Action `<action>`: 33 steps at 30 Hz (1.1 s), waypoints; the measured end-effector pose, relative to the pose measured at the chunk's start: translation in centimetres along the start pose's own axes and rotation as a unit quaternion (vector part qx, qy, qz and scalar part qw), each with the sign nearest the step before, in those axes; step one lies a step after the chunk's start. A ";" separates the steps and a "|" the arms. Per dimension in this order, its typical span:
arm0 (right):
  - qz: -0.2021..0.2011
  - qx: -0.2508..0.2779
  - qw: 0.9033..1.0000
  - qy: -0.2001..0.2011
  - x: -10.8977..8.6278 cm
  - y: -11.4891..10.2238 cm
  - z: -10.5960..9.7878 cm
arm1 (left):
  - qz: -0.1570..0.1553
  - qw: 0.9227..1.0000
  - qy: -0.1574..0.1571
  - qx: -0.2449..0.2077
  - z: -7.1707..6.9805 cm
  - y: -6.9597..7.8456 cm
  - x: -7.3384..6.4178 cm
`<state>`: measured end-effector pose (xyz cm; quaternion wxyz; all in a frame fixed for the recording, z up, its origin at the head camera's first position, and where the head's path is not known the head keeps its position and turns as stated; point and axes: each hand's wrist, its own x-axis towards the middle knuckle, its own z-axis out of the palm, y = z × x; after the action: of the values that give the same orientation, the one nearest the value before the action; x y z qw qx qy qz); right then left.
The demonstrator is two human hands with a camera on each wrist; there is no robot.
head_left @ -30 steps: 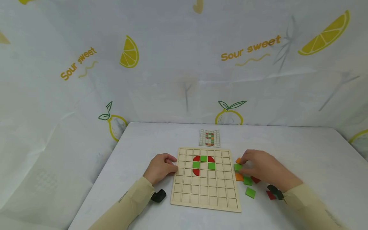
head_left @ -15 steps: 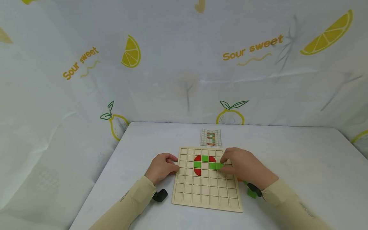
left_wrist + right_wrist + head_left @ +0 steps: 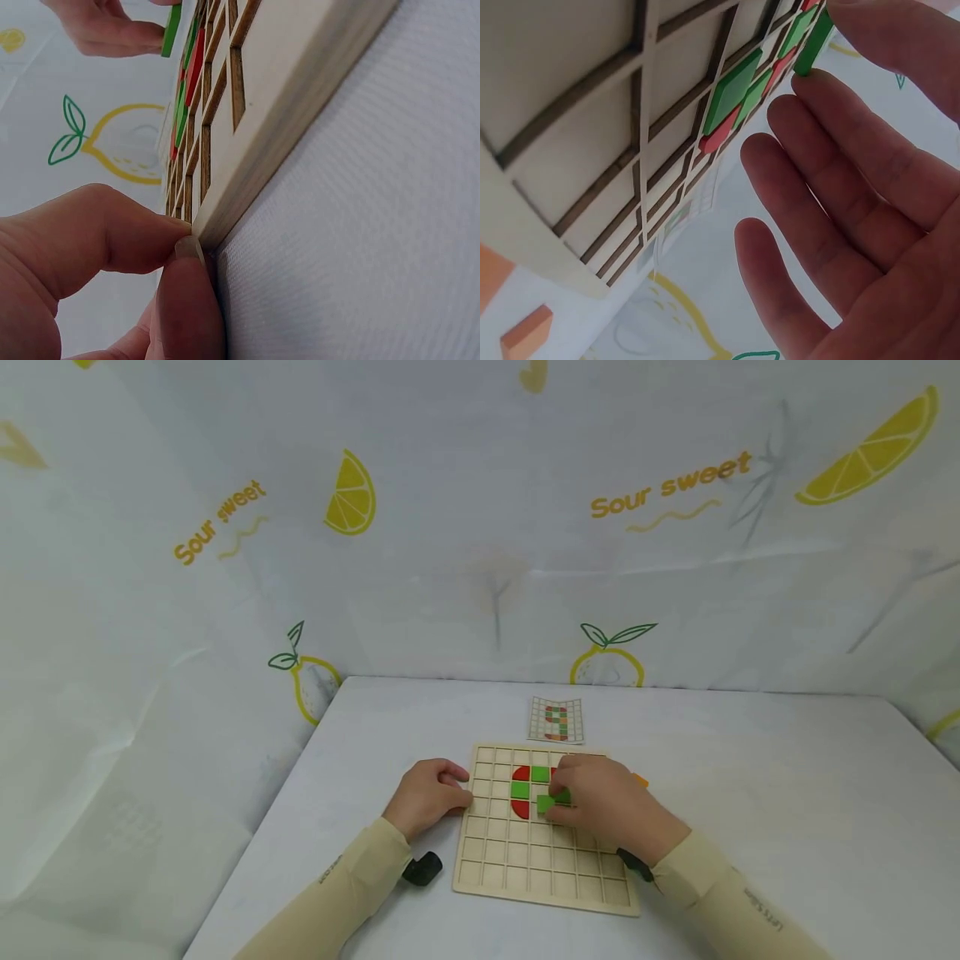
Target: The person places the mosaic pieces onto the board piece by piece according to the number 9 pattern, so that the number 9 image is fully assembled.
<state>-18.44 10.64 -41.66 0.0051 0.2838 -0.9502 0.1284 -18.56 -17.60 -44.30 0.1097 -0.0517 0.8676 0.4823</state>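
A wooden grid board lies on the table. My left hand pinches its left edge between thumb and forefinger, seen close in the left wrist view. Over the board, my right hand holds a green square tile between thumb and fingertips; in the right wrist view this tile is tilted and above the grid. Set in the cells are a red quarter-round tile, a green square and several other red and green tiles. The right hand partly covers some of them.
Behind the board lies a paper card printed with a coloured pattern on a grid. An orange tile shows past the right hand; loose tiles there are mostly hidden. A white printed cloth hangs behind the table.
My right hand has gone from the loose tiles at the right to over the board, carrying a green tile leftward. The left hand stays at the board's edge. The head view has shifted slightly.
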 end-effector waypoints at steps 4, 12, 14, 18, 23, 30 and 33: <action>-0.002 0.001 1.000 0.006 0.1 -0.3 0.4 | -0.001 1.000 0.000 0.004 0.0 0.0 0.0; -0.020 0.004 1.000 0.017 0.1 -0.5 0.8 | -0.001 1.000 0.001 0.009 0.0 0.1 0.0; -0.024 0.005 1.000 0.016 0.1 -0.6 0.8 | -0.001 1.000 0.002 0.007 0.0 0.1 -0.1; -0.029 0.002 0.999 0.014 0.1 -0.6 0.9 | 0.001 1.000 0.002 0.008 0.0 0.2 0.0; -0.023 -0.006 1.000 0.014 0.2 -0.5 1.1 | 0.002 1.000 0.001 0.007 0.0 0.1 0.0; -0.026 -0.012 1.000 0.011 0.2 -0.6 1.0 | 0.001 1.000 -0.001 0.007 -0.1 0.1 0.0; -0.032 -0.011 0.999 0.010 0.1 -0.6 0.9 | 0.002 1.000 -0.001 0.009 -0.1 0.1 0.1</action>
<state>-18.15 9.84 -42.37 0.0223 0.3130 -0.9418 0.1202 -18.65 -17.62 -44.20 0.1098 -0.0486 0.8717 0.4751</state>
